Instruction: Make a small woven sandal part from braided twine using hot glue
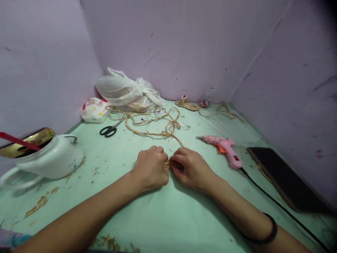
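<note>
Between my two hands is a small piece of braided straw cord (172, 164), mostly hidden by the fingers. My left hand (152, 167) is closed round its left end, knuckles up. Pinched fingers of my right hand (191, 168) hold its right side, close beside the left hand. A long braided rope (147, 133) runs from the right hand's fingertips up the table and lies in loose loops. Right of the hands a pink glue gun (223, 146) lies on its side, nozzle pointing left, with a small red light showing.
Black-handled scissors (108, 131), a white box (95, 111) and a tied plastic bag (130, 93) lie back left. A white pot (52, 158) stands left. Behind is a woven piece (186, 104). A dark phone (286, 177) and the glue gun's cable (276, 209) are right.
</note>
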A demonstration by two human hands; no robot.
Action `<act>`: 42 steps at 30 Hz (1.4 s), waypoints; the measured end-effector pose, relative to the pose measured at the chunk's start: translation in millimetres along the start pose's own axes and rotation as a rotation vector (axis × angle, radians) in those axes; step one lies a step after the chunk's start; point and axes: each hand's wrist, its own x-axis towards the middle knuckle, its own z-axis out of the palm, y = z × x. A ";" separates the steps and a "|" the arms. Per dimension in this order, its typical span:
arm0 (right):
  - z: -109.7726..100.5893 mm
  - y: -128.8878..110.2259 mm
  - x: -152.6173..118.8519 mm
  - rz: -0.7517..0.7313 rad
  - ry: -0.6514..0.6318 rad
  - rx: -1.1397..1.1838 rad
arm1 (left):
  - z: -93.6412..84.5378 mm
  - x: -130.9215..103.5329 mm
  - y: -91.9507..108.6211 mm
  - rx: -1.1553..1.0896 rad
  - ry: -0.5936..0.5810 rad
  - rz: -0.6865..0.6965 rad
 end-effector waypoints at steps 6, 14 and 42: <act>7.2 -0.6 0.2 0.067 0.076 0.031 | 4.4 3.0 2.6 -0.010 0.056 0.016; 12.9 -1.5 1.0 0.086 0.133 0.025 | 7.5 4.2 2.7 -0.070 0.078 -0.001; 14.0 -6.2 1.6 0.099 0.123 -0.040 | -42.6 2.7 -44.1 -0.436 0.060 -0.090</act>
